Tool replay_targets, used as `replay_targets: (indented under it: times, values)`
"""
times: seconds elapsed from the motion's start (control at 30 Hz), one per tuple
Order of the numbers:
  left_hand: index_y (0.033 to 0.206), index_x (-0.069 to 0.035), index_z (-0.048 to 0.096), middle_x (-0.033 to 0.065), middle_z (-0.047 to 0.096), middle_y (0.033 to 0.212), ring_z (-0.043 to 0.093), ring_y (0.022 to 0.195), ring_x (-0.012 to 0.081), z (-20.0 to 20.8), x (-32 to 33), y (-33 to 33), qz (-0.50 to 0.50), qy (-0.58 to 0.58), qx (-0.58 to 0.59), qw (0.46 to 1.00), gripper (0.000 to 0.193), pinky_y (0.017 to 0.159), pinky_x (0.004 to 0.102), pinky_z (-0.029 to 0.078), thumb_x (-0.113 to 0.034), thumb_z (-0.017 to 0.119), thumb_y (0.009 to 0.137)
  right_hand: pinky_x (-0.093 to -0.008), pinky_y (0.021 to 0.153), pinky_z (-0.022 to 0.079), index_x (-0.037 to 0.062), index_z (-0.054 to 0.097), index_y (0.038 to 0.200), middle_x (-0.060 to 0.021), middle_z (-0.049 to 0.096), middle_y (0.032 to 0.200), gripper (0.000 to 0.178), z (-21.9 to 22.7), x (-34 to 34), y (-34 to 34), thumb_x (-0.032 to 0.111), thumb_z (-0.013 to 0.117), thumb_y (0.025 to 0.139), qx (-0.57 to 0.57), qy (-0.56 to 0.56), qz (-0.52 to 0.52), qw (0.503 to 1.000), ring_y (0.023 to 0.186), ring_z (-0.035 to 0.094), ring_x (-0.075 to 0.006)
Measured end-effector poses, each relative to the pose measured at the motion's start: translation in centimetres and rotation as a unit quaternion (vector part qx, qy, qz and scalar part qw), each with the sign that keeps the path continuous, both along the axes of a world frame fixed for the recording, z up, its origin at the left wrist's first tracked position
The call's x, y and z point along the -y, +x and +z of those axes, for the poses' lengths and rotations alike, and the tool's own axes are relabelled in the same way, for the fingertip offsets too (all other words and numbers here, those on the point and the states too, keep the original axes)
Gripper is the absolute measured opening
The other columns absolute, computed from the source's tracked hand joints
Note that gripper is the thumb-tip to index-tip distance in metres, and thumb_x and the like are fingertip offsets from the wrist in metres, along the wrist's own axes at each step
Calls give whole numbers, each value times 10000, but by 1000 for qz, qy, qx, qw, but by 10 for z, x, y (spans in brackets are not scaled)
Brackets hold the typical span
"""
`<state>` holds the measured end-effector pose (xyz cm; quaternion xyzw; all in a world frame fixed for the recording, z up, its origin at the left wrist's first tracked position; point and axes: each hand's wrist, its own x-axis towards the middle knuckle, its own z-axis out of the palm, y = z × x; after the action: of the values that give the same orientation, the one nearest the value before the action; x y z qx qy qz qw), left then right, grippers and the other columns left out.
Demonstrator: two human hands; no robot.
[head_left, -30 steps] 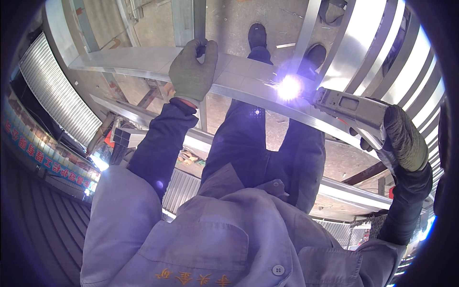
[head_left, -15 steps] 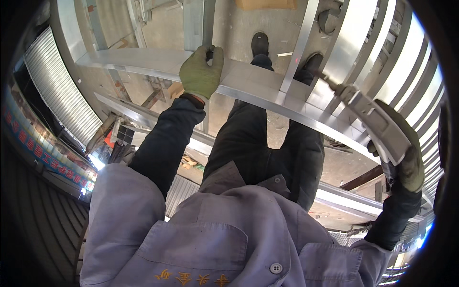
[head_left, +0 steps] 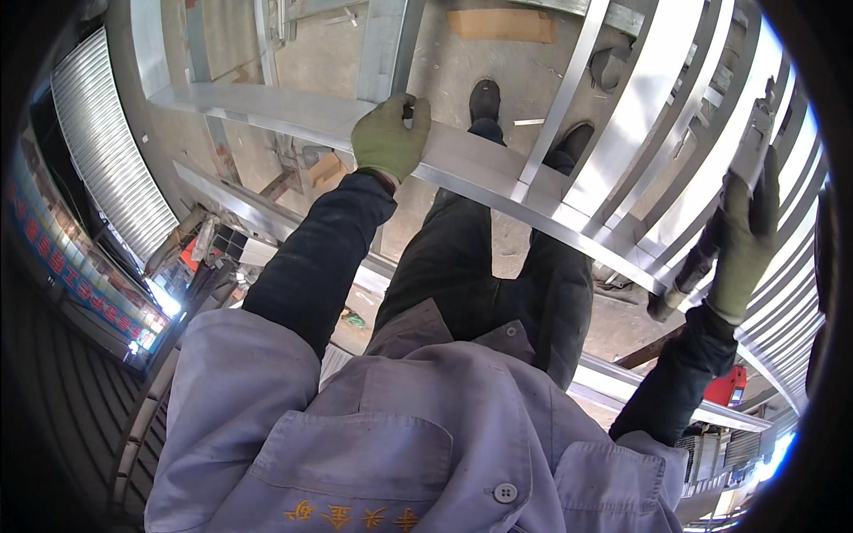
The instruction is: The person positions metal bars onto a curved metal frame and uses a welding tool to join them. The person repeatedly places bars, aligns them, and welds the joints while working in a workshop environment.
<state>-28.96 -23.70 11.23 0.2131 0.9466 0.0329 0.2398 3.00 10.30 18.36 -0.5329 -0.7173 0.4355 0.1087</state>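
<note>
A long silver metal beam runs across in front of my legs, joined to a row of slats on the right. My left hand, in a green glove, is closed over the beam where a grey metal bar meets it. At the far right my right hand, also gloved in green, is closed around a silver-grey hand tool. The tool's narrow end points away from me and its dark end shows below the hand. Its exact kind cannot be made out.
Flat brown cardboard lies on the concrete floor ahead of my shoes. Another metal beam passes below at the left. A corrugated panel stands at the far left, and a red object at the lower right.
My right hand has swung the tool from pointing toward the beam to pointing away along the slats at the right. The left hand stays closed on the beam; the view has shifted slightly.
</note>
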Motion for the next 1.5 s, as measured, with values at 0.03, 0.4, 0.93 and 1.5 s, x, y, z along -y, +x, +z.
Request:
replay_targets:
  times: [0.03,0.4,0.93,1.5]
  values:
    - [1113,-72,785,157,809,998,775,942,369,0,2,1,1,-2,-5,1000,443,877,469,592,-483,657,1009,-444,1086,590,172,540,1605,-247,681,1438,742,-4,6,-16,437,828,975,31,-4,-23,999,1304,702,-348]
    - [1050,-93,789,123,803,916,769,839,347,-2,8,0,-12,32,-24,999,375,826,467,594,-440,658,993,-457,1005,612,238,586,1564,-169,705,1441,920,-44,21,-66,742,818,830,258,114,3,960,1273,722,-353]
    - [1080,-110,770,150,793,1024,764,928,353,-10,8,2,-28,68,39,997,422,853,509,582,-509,647,1013,-477,1153,497,33,600,1509,-221,605,1545,635,-11,71,-46,319,797,978,124,163,109,973,1416,582,-427]
    - [1097,-19,745,205,769,1034,746,971,358,63,373,0,520,200,7,830,479,879,441,561,-489,664,1058,-450,1202,455,-64,570,1505,-292,595,1534,715,46,236,-25,458,670,1027,360,-11,293,886,1440,566,-427]
